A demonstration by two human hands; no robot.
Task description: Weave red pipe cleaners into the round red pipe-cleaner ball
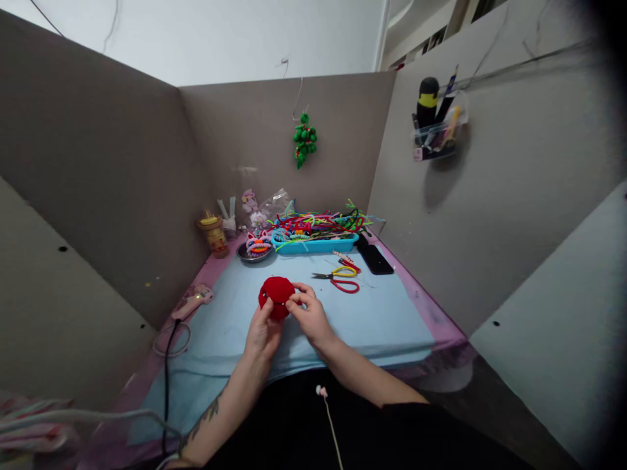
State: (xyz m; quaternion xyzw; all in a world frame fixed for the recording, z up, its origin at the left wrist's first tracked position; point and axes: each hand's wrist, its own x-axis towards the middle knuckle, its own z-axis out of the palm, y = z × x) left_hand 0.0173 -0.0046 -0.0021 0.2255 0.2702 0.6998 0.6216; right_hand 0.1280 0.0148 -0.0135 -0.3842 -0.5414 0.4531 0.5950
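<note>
A red round soft piece (277, 291), with a matte surface and a few small pale and dark specks near its lower middle, is held up over the blue cloth. My left hand (263, 331) grips it from the lower left, thumb on the near face. At its right edge my right hand (309, 313) pinches it between thumb and fingers. Whether those fingertips also hold something small, I cannot tell. Beyond my right hand lie scissors (337, 277) with one yellow and one red handle, blades spread apart.
A blue tray (316, 245) heaped with coloured fuzzy stems stands at the back, beside a metal bowl (252, 254) holding a pink figure. A black phone (376, 259) lies right. At left are a pink glue gun (193, 303) with its cord and a brown cup (214, 236). Grey panels enclose the table.
</note>
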